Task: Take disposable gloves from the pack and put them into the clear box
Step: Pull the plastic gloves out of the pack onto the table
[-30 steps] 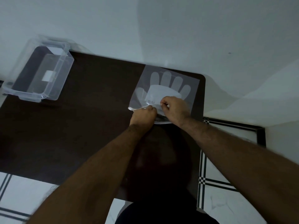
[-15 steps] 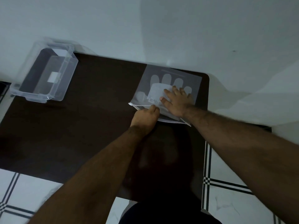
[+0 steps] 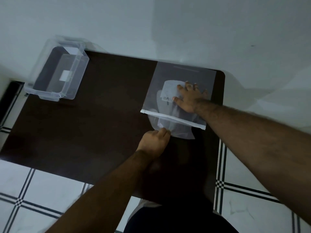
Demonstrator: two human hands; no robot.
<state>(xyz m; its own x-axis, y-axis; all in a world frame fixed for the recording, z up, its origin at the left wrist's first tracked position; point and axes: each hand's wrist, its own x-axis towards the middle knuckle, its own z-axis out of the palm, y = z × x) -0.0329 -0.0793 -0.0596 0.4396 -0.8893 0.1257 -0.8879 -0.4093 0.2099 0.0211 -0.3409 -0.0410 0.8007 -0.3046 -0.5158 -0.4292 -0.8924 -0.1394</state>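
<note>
A clear zip pack [image 3: 181, 76] lies flat at the far right of the dark table [image 3: 101, 125]. My right hand [image 3: 190, 98] rests spread on top of the pack, fingers apart, pressing it down. Thin translucent gloves [image 3: 178, 130] stick out of the pack's white zip edge toward me. My left hand [image 3: 155, 142] pinches the near edge of those gloves. The clear box [image 3: 57, 73] stands open at the table's far left corner, well apart from both hands.
A white wall runs behind the table. White floor tiles [image 3: 252, 207] with dark lines show in front of and to the right of the table. The clear box has a white label on its side.
My right hand left the pack's opening and spread flat on top of it. My left hand drew back toward me, and the gloves slid partly out of the pack.
</note>
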